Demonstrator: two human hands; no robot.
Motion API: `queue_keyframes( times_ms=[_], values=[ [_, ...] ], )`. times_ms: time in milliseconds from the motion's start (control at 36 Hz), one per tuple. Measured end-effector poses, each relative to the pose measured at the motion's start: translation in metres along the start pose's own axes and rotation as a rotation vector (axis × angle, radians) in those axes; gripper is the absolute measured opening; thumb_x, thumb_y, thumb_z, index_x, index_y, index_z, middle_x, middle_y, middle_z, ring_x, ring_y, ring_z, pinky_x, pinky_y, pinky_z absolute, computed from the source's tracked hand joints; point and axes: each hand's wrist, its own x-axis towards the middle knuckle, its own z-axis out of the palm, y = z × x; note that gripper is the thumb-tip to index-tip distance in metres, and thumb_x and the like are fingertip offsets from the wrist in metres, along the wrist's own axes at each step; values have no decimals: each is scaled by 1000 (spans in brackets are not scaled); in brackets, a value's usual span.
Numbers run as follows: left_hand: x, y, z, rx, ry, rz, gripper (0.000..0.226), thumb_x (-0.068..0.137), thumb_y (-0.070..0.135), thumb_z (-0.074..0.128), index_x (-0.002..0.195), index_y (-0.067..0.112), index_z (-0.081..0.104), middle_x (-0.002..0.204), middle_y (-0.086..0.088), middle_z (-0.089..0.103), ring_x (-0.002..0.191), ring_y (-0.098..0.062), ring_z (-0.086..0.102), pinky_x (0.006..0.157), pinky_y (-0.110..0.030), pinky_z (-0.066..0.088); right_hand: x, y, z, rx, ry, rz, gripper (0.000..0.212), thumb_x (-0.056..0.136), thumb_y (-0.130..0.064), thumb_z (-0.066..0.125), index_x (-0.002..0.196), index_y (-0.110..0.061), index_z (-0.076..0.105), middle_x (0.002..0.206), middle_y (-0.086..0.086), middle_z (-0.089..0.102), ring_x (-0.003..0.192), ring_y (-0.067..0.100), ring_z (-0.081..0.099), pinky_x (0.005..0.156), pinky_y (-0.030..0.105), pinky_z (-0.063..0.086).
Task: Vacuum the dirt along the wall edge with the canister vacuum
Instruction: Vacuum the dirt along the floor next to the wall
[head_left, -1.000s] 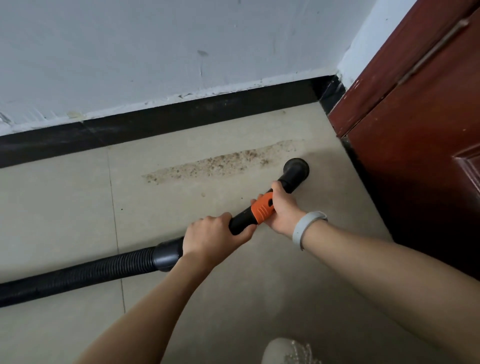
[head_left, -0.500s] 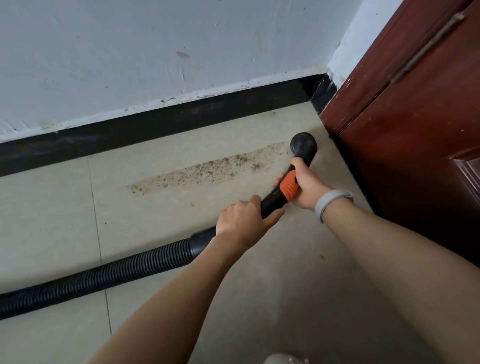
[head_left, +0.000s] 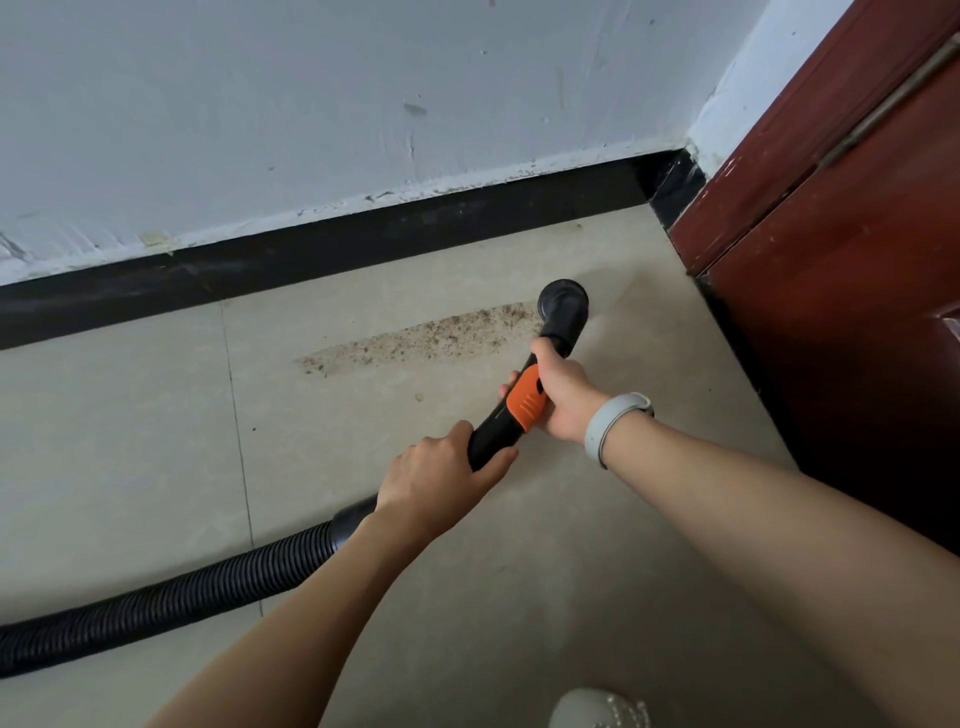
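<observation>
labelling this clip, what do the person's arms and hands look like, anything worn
Both forearms are bare, with no sleeves in view and no gloves on either hand. The right hand has a pale grey smooth band around its wrist, like a fitness tracker strap. The left hand and wrist carry nothing visible.

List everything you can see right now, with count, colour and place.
Vacuum nozzle: 1, black, at the dirt strip's right end.
Handle tube: 1, black with orange clip, held by both hands.
Corrugated hose: 1, black, trailing left across the floor.
Dirt strip: 1, brown, on the tile near the wall.
Baseboard: 1, black, along the white wall.
Door: 1, dark red, right.
Shoe: 1, pale, bottom edge.
Wristband: 1, grey, right wrist.
Left hand: grips tube.
Right hand: grips tube by clip.
</observation>
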Motion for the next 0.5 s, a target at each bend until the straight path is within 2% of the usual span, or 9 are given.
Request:
queue_keyframes(
  times_ms=[83, 167, 361, 500],
  values=[
    [-7, -12, -5, -11, 15, -26, 44, 85, 72, 39, 85, 27, 42, 65, 7, 50, 56, -11, 49, 47, -27, 31, -6, 5, 13, -10, -14, 8, 23, 94, -27, 57, 93, -7, 46, 74, 12, 56, 61, 24, 59, 52, 32, 55],
    [-12, -22, -10, -30, 31, -54, 46, 84, 72, 38, 84, 27, 43, 64, 5, 52, 57, -13, 53, 47, -27, 33, -12, 7, 30, -43, -36, 14, 22, 95, -27, 56, 93, -7, 46, 78, 12, 56, 64, 24, 59, 48, 30, 54],
    [-38, -57, -16, -57, 52, -144, 44, 84, 72, 39, 83, 28, 43, 64, 5, 53, 57, -12, 55, 49, -27, 37, -23, 31, 71, -132, -92, 62, 23, 96, -28, 55, 92, -7, 46, 76, 10, 56, 61, 24, 59, 61, 35, 56],
    [-60, -81, -20, -107, 88, -183, 42, 81, 72, 37, 75, 30, 38, 62, 6, 53, 54, -9, 53, 46, -25, 34, -33, 50, 97, -170, -112, 73, 22, 97, -27, 53, 89, -8, 45, 76, 10, 55, 62, 24, 58, 59, 35, 55]
  ],
)
